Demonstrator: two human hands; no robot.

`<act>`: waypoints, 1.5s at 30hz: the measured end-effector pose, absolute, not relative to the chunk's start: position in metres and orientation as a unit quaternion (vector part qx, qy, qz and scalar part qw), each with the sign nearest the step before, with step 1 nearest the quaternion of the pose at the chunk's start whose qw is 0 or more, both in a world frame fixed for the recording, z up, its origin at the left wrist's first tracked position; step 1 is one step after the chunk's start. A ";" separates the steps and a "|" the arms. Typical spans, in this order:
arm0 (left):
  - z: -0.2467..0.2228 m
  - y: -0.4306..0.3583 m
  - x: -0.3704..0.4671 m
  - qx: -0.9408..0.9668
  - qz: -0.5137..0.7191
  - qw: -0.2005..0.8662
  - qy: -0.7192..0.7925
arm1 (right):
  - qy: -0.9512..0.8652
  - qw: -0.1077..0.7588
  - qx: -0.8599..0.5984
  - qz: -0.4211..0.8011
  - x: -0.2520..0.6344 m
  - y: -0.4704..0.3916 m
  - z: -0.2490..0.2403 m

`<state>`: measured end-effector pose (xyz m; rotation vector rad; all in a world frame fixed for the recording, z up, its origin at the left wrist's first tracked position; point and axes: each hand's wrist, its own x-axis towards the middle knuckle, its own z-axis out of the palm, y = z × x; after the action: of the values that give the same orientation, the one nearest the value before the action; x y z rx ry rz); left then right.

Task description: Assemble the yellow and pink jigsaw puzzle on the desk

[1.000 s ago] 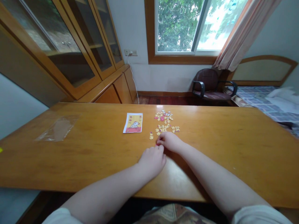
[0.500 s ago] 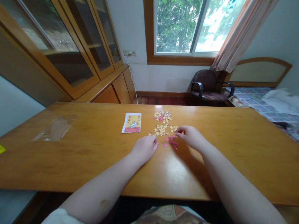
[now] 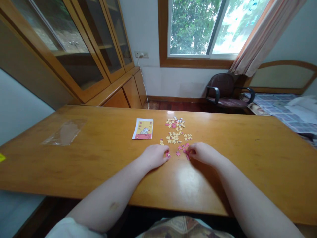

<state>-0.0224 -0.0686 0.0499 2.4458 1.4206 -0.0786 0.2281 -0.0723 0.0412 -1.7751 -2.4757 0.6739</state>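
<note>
My left hand (image 3: 155,156) rests on the wooden table, its thumb and fingers closed about a small pink and yellow jigsaw piece (image 3: 168,155). To its right, my right hand (image 3: 205,152) has its fingers bent together at the edge of the loose pink jigsaw pieces (image 3: 180,148); what its fingertips pinch is hidden. Beyond both hands lies a cluster of yellow jigsaw pieces (image 3: 173,137). Farther back is a mixed pile of yellow, pink and white jigsaw pieces (image 3: 175,123). A picture card (image 3: 143,129) with a white animal on yellow and pink lies left of the pieces.
A clear plastic bag (image 3: 64,133) lies flat on the left of the table (image 3: 106,148). Behind the table are a glass-door cabinet (image 3: 99,49), an armchair (image 3: 224,91) and a bed (image 3: 274,100).
My right hand has come nearer and down onto the pink pieces. A piece now shows at my left hand's fingertips. The camera view has shifted slightly to the left.
</note>
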 end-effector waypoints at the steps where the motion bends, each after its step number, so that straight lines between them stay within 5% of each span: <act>1: 0.049 -0.068 -0.022 0.854 -0.026 0.158 0.495 | -0.794 0.012 -0.565 0.222 0.229 -0.072 0.042; 13: 0.043 -0.064 -0.025 0.857 -0.011 0.167 0.487 | -0.798 -0.011 -0.553 0.239 0.223 -0.078 0.051; 23: 0.022 -0.073 -0.013 0.931 0.077 0.105 0.340 | -0.792 -0.009 -0.577 0.200 0.228 -0.071 0.044; 45: 0.025 -0.048 -0.021 0.836 0.251 0.182 0.454 | -0.831 0.047 -0.515 0.204 0.224 -0.067 0.027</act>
<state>-0.0213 -0.0482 0.0253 2.3586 1.2804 0.7082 0.2243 -0.0667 0.0271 -1.5723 -2.5361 0.6237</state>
